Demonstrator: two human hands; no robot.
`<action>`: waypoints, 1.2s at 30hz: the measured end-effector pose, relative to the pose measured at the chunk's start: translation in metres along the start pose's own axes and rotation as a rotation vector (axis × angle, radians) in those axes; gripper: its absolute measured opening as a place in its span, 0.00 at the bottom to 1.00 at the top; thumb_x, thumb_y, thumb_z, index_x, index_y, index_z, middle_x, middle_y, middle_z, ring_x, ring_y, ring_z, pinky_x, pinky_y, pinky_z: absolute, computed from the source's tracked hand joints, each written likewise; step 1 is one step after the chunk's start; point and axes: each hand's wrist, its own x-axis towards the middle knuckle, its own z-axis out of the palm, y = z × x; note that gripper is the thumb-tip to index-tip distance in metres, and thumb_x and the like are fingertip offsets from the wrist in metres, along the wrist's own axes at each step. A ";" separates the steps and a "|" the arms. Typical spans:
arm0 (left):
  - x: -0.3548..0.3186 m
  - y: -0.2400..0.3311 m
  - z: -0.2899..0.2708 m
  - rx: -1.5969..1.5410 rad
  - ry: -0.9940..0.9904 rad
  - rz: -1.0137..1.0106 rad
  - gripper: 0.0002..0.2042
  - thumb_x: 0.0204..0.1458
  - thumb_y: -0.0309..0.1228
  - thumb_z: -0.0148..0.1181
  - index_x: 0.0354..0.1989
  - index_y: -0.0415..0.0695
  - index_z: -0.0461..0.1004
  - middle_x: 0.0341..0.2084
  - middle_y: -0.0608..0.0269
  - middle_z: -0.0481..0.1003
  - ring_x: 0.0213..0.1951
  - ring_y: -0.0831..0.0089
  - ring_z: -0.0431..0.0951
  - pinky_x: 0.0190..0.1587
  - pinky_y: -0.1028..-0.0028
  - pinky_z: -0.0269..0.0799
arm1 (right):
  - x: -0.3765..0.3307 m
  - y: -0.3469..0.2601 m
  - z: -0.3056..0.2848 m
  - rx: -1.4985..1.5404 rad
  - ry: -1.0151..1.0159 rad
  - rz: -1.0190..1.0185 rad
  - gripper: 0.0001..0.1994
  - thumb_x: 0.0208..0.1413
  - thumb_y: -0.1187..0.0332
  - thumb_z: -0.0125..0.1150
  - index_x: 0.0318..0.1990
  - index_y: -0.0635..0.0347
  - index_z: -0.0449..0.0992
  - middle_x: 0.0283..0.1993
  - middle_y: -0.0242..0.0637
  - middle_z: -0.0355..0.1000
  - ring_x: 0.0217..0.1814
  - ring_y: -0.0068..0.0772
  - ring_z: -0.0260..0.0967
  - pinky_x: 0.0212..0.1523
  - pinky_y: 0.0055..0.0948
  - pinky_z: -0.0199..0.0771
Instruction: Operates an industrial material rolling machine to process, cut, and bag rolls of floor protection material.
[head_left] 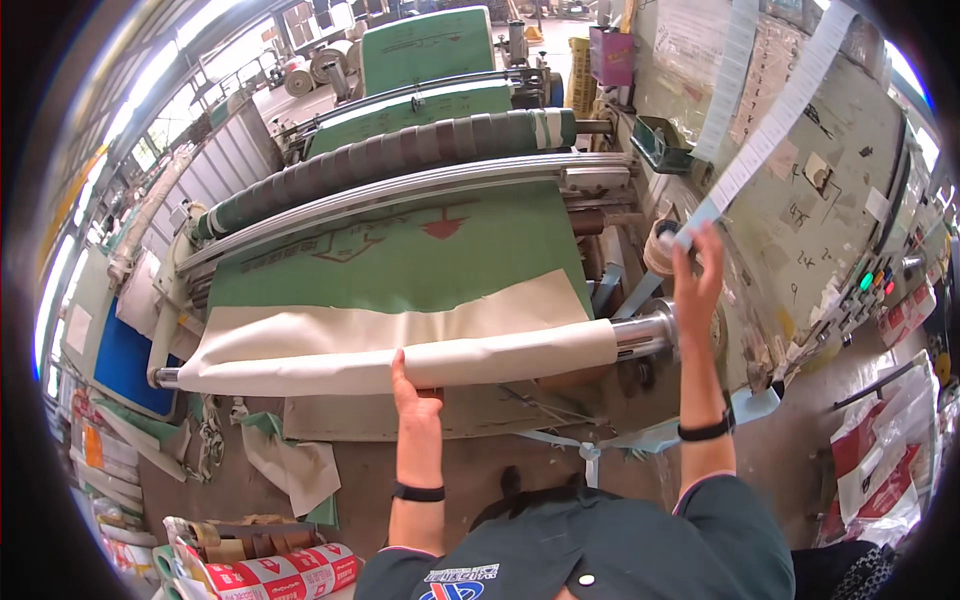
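Note:
A cream-backed green sheet (400, 265) with dark red printing comes down from the machine toward me. Its near end is wound on a metal roller as a cream roll (500, 358). My left hand (416, 395) grips the middle of this roll from the near side, thumb on top and the other fingers hidden beneath. At the roller's right end, my right hand (700, 280) is raised with fingers stretched and apart. Its fingertips are close by a light blue printed strip (765, 140) that hangs down from the upper right; I cannot tell whether they touch it.
A dark wrapped roller (400, 155) and a metal bar (420, 185) cross the machine beyond the sheet. On the right stands a grey panel (800, 230) with coloured buttons. Scraps (295, 465) lie on the floor; a red-and-white wrapped roll (285, 575) is at lower left.

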 end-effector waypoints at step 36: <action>-0.120 -0.204 0.130 1.104 -1.515 0.512 0.10 0.58 0.26 0.54 0.47 0.38 0.73 0.39 0.61 0.77 0.39 0.74 0.75 0.44 0.76 0.69 | -0.186 -0.001 -0.233 0.152 0.202 0.653 0.16 0.62 0.62 0.46 0.39 0.67 0.76 0.44 0.37 0.73 0.46 0.24 0.67 0.48 0.25 0.66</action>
